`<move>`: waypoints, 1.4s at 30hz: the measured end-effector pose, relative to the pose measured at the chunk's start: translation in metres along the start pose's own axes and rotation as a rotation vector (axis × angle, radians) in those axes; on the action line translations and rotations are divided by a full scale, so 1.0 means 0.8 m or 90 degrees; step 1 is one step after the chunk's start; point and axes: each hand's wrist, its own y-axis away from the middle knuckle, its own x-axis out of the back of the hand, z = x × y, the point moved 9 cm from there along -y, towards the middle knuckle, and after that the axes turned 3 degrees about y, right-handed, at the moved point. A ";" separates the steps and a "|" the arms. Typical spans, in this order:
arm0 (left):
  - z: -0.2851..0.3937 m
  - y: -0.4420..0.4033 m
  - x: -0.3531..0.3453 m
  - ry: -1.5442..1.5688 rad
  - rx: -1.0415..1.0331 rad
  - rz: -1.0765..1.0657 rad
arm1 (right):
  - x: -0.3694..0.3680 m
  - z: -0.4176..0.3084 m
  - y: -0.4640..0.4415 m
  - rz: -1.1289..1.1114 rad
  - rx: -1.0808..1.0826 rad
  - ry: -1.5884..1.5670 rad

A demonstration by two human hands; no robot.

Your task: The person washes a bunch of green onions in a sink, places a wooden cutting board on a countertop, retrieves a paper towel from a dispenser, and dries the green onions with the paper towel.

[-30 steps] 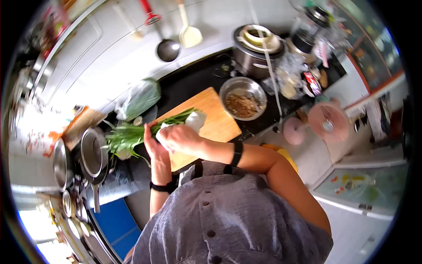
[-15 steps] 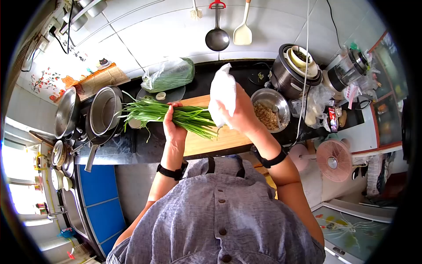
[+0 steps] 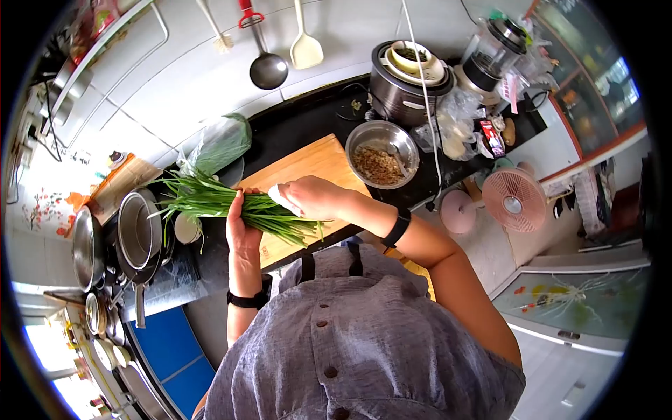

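Observation:
A bunch of long green chives (image 3: 199, 203) lies across my left hand (image 3: 243, 234), which is closed around its middle. The leaf tips point left, and the cut ends stick out to the right. My right hand (image 3: 318, 197) is closed on a crumpled white paper towel (image 3: 281, 199), pressed against the chives near the cut ends. Most of the towel is hidden under my fingers. Both hands are over the front part of the wooden cutting board (image 3: 315, 155). A metal bowl (image 3: 355, 133) of brown crumbly food with a spoon in it stands right of the board.
A plastic bag of greens (image 3: 225, 143) lies behind the chives. Pots (image 3: 140, 231) and a pan (image 3: 87, 248) stand at left. At right are a rice cooker (image 3: 399, 94) with stacked bowls on top, a blender (image 3: 490, 59) and a pink fan (image 3: 514, 201). A white cord (image 3: 428, 105) hangs down there.
My right hand has come down with the paper towel, from held up beside the chives to pressed onto them. The camera view has turned and shifted right.

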 end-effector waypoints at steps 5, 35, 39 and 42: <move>0.004 -0.001 -0.012 -0.007 -0.081 -0.044 | 0.009 -0.005 0.006 0.005 -0.058 -0.097; 0.024 0.036 -0.049 -0.217 -0.423 0.028 | -0.039 0.002 0.006 0.062 -0.167 -0.265; 0.038 0.035 -0.053 -0.252 -0.468 0.028 | -0.025 -0.001 0.012 0.083 -0.166 -0.183; 0.058 0.033 -0.053 -0.269 -0.481 0.043 | -0.017 0.011 0.010 0.102 -0.141 -0.149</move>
